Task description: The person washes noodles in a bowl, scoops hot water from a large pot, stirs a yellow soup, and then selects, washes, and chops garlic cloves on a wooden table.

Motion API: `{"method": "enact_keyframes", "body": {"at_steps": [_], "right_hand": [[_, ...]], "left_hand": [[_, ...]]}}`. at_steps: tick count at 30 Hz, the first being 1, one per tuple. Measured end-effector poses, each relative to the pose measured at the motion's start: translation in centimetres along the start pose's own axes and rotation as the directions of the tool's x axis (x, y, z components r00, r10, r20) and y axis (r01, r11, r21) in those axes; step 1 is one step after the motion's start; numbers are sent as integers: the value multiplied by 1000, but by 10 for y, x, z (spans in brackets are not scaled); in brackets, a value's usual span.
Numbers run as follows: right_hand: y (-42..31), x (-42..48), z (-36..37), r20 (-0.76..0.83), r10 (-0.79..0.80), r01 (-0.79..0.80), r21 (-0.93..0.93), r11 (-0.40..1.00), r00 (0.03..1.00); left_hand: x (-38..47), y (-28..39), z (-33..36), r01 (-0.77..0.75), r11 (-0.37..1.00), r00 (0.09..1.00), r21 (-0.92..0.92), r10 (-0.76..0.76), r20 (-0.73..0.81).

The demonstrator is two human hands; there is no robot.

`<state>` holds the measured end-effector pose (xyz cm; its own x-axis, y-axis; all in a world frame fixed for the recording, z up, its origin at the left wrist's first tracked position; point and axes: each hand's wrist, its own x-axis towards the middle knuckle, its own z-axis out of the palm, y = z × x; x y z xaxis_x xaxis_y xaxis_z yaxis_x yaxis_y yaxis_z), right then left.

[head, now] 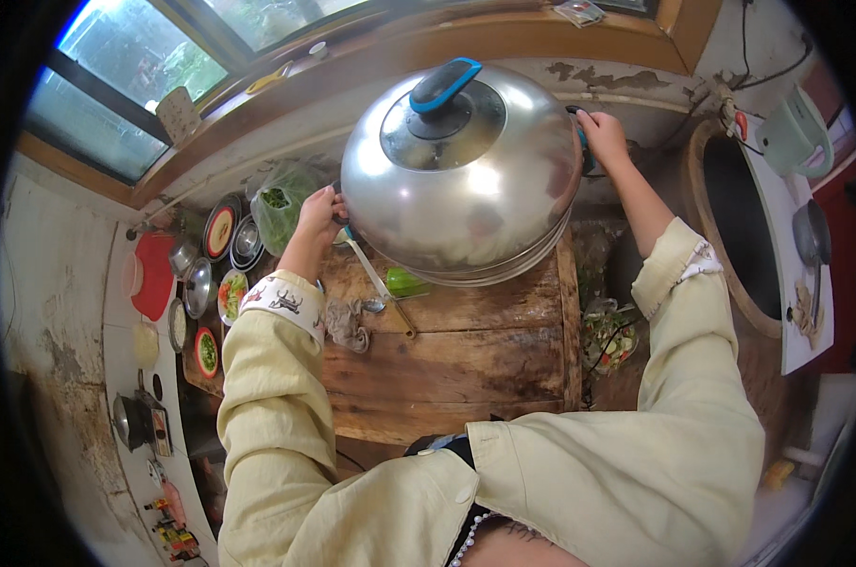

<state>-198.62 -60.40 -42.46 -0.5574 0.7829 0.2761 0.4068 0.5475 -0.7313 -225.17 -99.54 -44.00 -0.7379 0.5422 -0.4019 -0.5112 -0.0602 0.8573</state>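
Observation:
A large stainless steel steamer pot with a domed lid is held between my two hands. Its lid carries a glass centre and a black and blue knob. My left hand grips the side handle on the left. On the opposite side my right hand is closed round the other handle, which is black and blue. Beneath and in front of the pot spreads a worn wooden table. A long-handled utensil, a crumpled grey cloth and a green object lie near the pot's lower left edge.
Several bowls and plates, including a plate of cut vegetables, crowd the table's left side beside a plastic bag of greens. A windowed wall with a wooden sill runs behind. At right are a large dark vat and a pale green jug.

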Motion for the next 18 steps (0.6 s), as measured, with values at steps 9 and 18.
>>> {"method": "enact_keyframes", "body": {"at_steps": [9,18], "right_hand": [[1,-7,10,102,-68,70,-21,997,992],[51,-198,-49,-367,178,50,534,844,913]], "left_hand": [[-17,-24,-23,-160,983,969,90,173,-177],[-201,-130,-90,-329,920,935,212,349,-65]]}}
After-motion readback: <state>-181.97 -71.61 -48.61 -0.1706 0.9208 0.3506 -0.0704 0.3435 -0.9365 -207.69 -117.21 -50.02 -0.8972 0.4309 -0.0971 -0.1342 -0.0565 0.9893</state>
